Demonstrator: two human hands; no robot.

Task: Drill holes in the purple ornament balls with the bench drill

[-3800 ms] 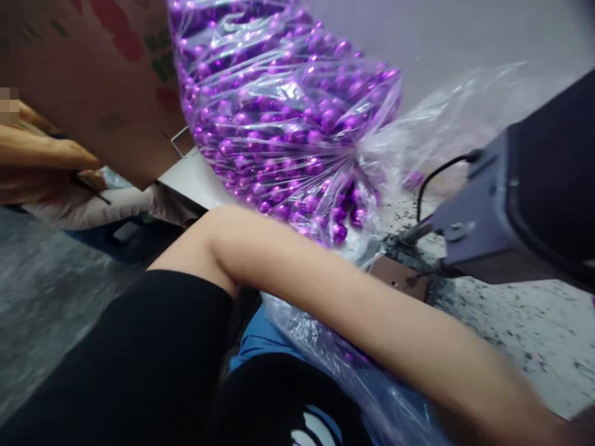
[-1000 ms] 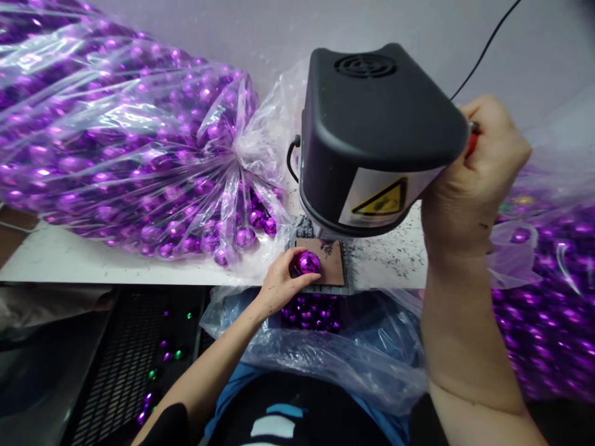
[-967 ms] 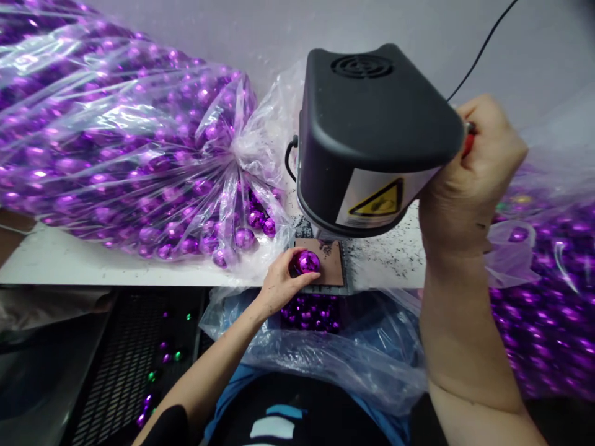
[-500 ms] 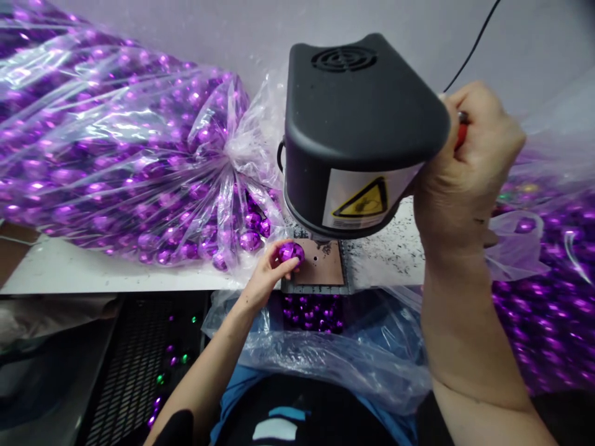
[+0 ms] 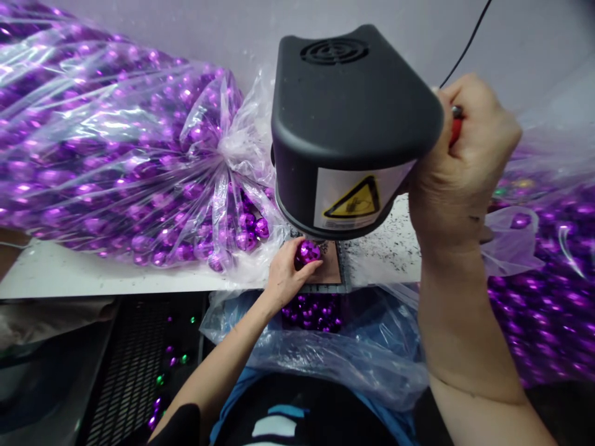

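A shiny purple ball (image 5: 308, 251) is held between the thumb and fingers of my left hand (image 5: 289, 272), over the brown plate (image 5: 331, 266) beneath the black machine head (image 5: 356, 118). The machine's lower tip is near the ball's top; whether they touch is hidden. My right hand (image 5: 469, 139) is wrapped round a handle with a red part (image 5: 456, 131) at the machine's right side. A yellow warning label (image 5: 353, 198) faces me on the machine.
A tied clear bag of purple balls (image 5: 116, 148) fills the left of the white table (image 5: 93, 277). Another bag (image 5: 553, 297) lies right. Below the plate, purple balls (image 5: 313, 311) sit near clear plastic (image 5: 344, 359). Dark shavings lie on the table. A black crate (image 5: 130, 353) stands lower left.
My left hand has moved the purple ball rightward, from the plate's left edge to under the machine head. My right hand is still on the handle; the whole view has shifted slightly.
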